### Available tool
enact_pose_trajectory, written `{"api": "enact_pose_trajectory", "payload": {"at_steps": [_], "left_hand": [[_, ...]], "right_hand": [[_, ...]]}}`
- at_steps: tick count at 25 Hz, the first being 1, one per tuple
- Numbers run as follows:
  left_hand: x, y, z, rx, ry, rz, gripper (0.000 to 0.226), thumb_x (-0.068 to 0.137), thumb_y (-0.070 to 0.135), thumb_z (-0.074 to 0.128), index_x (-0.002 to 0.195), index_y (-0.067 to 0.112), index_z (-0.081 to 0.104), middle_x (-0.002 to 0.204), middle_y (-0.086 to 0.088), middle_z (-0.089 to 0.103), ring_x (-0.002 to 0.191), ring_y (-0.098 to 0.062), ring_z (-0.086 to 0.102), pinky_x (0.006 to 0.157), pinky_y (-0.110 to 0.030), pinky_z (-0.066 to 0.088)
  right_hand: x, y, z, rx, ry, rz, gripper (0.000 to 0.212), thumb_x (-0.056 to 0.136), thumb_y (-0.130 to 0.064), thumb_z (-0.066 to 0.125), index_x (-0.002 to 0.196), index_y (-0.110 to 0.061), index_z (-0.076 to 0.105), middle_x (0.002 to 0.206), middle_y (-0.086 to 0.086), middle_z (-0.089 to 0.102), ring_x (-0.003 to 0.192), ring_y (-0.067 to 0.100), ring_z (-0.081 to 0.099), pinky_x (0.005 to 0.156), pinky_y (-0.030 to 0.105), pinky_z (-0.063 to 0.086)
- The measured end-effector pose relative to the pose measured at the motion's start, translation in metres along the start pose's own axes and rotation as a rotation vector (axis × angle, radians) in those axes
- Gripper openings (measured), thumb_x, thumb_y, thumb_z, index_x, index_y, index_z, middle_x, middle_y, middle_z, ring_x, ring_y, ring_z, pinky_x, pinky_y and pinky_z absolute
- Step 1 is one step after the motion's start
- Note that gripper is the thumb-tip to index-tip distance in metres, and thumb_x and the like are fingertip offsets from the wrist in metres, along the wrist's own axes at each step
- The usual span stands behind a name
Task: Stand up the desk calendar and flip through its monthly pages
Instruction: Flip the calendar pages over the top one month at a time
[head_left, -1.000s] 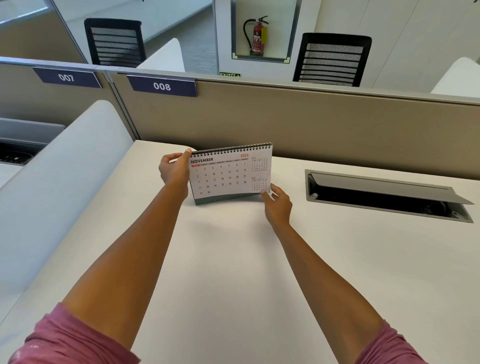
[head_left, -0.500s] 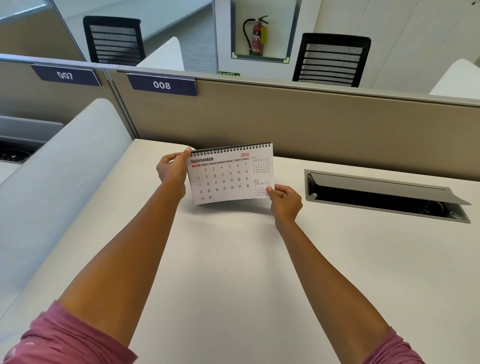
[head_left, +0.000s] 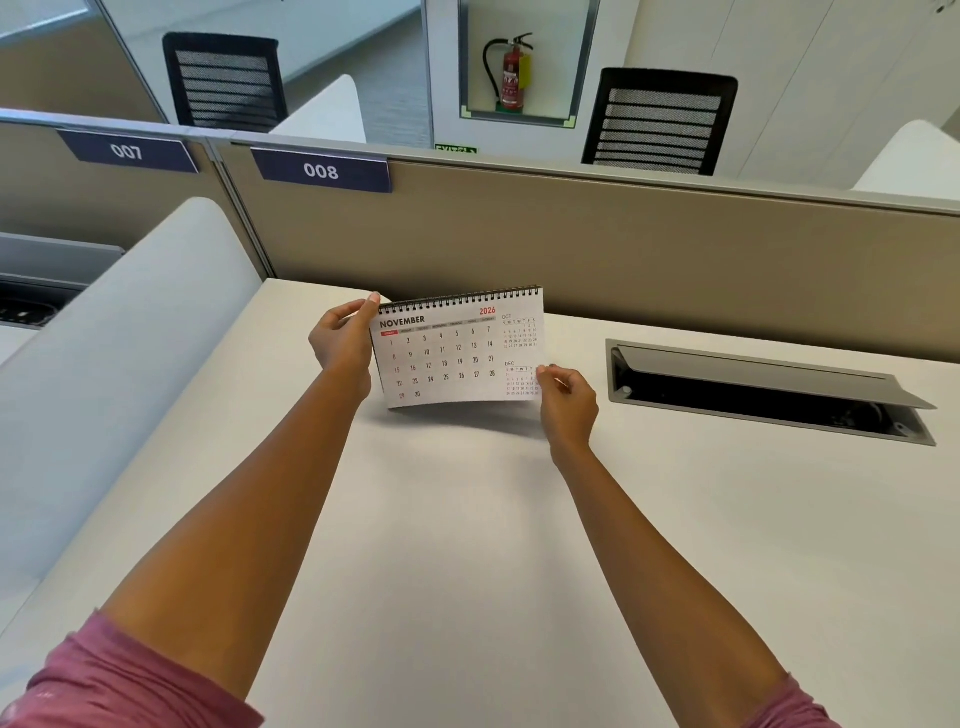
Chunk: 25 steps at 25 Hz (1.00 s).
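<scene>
A spiral-bound desk calendar (head_left: 457, 348) stands on the white desk (head_left: 467, 545) near the back, showing its NOVEMBER 2026 page. My left hand (head_left: 345, 340) grips the calendar's upper left corner by the black wire binding. My right hand (head_left: 569, 402) pinches the lower right corner of the November page, which is lifted off the stand and curves toward me. The stand behind the page is hidden.
An open grey cable tray (head_left: 769, 392) is sunk into the desk to the right. A beige partition (head_left: 571, 239) with a 008 label (head_left: 322, 170) runs behind the calendar. A white curved divider (head_left: 104, 364) borders the desk's left side. Black chairs stand beyond.
My right hand has pulled the November page's lower corner up and outward, so the green base of the stand is now covered. My left hand has stayed at the upper left corner.
</scene>
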<state>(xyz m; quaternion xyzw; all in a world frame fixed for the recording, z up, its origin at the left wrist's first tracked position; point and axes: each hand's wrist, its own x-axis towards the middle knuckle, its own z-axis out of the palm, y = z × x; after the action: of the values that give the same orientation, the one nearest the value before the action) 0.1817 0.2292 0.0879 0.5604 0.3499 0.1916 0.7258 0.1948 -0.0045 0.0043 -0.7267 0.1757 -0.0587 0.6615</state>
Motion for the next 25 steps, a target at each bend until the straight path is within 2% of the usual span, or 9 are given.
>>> {"api": "enact_pose_trajectory", "payload": {"at_steps": [2, 4, 7, 10, 13, 15, 17, 20, 25], "left_hand": [[-0.001, -0.001, 0.000, -0.008, 0.002, 0.009, 0.023, 0.086, 0.030, 0.077, 0.099, 0.014, 0.066, 0.077, 0.005, 0.068, 0.044, 0.009, 0.059, 0.034, -0.006, 0.040], [-0.002, -0.001, -0.001, -0.014, -0.005, 0.010, 0.023, 0.087, 0.031, 0.076, 0.101, 0.015, 0.068, 0.080, 0.006, 0.069, 0.050, 0.005, 0.060, 0.035, -0.006, 0.042], [-0.005, -0.001, -0.003, -0.027, -0.015, 0.018, 0.024, 0.087, 0.031, 0.076, 0.105, 0.015, 0.070, 0.084, 0.007, 0.070, 0.056, 0.000, 0.060, 0.036, -0.007, 0.042], [-0.005, 0.000, -0.004, -0.026, -0.018, 0.029, 0.021, 0.087, 0.033, 0.075, 0.102, 0.019, 0.069, 0.085, 0.009, 0.069, 0.054, 0.003, 0.063, 0.038, -0.009, 0.044], [-0.005, 0.005, -0.006, -0.023, -0.006, 0.017, 0.026, 0.093, 0.047, 0.062, 0.096, 0.023, 0.071, 0.093, 0.010, 0.070, 0.079, -0.005, 0.065, 0.058, -0.016, 0.052], [-0.003, 0.005, -0.008, -0.046, -0.042, 0.006, 0.045, 0.098, 0.057, 0.043, 0.100, 0.023, 0.073, 0.110, 0.005, 0.070, 0.104, -0.017, 0.062, 0.087, -0.031, 0.052], [-0.003, 0.004, -0.008, -0.076, -0.101, 0.022, 0.062, 0.099, 0.062, 0.029, 0.105, 0.019, 0.074, 0.119, 0.000, 0.068, 0.113, -0.020, 0.056, 0.101, -0.041, 0.040], [-0.007, 0.001, -0.005, -0.084, -0.118, 0.061, 0.072, 0.099, 0.065, 0.020, 0.104, 0.015, 0.072, 0.116, -0.001, 0.070, 0.116, -0.021, 0.055, 0.104, -0.043, 0.034], [-0.005, 0.002, -0.001, -0.078, -0.101, 0.101, 0.054, 0.101, 0.060, 0.026, 0.095, 0.026, 0.068, 0.105, 0.008, 0.071, 0.113, -0.018, 0.056, 0.103, -0.045, 0.033]], "right_hand": [[0.002, -0.007, -0.002, 0.094, -0.083, 0.124, 0.018, 0.091, -0.031, 0.066, 0.088, -0.013, 0.068, 0.102, 0.004, 0.073, 0.094, 0.017, 0.066, 0.080, 0.027, 0.051], [0.002, -0.018, -0.005, 0.278, -0.239, 0.256, 0.025, 0.092, -0.037, 0.062, 0.095, -0.012, 0.069, 0.105, 0.006, 0.074, 0.095, 0.020, 0.067, 0.077, 0.032, 0.053], [0.004, -0.032, -0.014, 0.341, -0.467, 0.281, 0.041, 0.093, -0.049, 0.054, 0.119, -0.020, 0.068, 0.115, 0.005, 0.073, 0.103, 0.022, 0.067, 0.080, 0.033, 0.051], [0.007, -0.048, -0.025, 0.384, -0.643, 0.313, 0.056, 0.091, -0.061, 0.046, 0.127, -0.022, 0.065, 0.122, 0.005, 0.071, 0.109, 0.023, 0.064, 0.087, 0.034, 0.051], [0.011, -0.066, -0.032, 0.535, -0.774, 0.357, 0.077, 0.085, -0.075, 0.041, 0.122, -0.014, 0.069, 0.123, 0.011, 0.068, 0.111, 0.030, 0.060, 0.097, 0.040, 0.048], [0.013, -0.078, -0.032, 0.714, -0.837, 0.390, 0.087, 0.080, -0.079, 0.044, 0.123, -0.007, 0.066, 0.126, 0.015, 0.066, 0.116, 0.032, 0.062, 0.098, 0.046, 0.050], [0.015, -0.090, -0.029, 0.868, -0.896, 0.422, 0.099, 0.076, -0.082, 0.046, 0.131, 0.000, 0.056, 0.131, 0.021, 0.061, 0.124, 0.034, 0.058, 0.099, 0.051, 0.050], [0.019, -0.105, -0.021, 0.979, -0.976, 0.417, 0.111, 0.076, -0.084, 0.043, 0.145, 0.002, 0.036, 0.147, 0.023, 0.046, 0.134, 0.037, 0.048, 0.104, 0.054, 0.046], [0.029, -0.118, -0.006, 1.018, -0.996, 0.419, 0.112, 0.077, -0.083, 0.041, 0.151, 0.000, 0.022, 0.152, 0.025, 0.038, 0.134, 0.041, 0.046, 0.108, 0.056, 0.041]]}}
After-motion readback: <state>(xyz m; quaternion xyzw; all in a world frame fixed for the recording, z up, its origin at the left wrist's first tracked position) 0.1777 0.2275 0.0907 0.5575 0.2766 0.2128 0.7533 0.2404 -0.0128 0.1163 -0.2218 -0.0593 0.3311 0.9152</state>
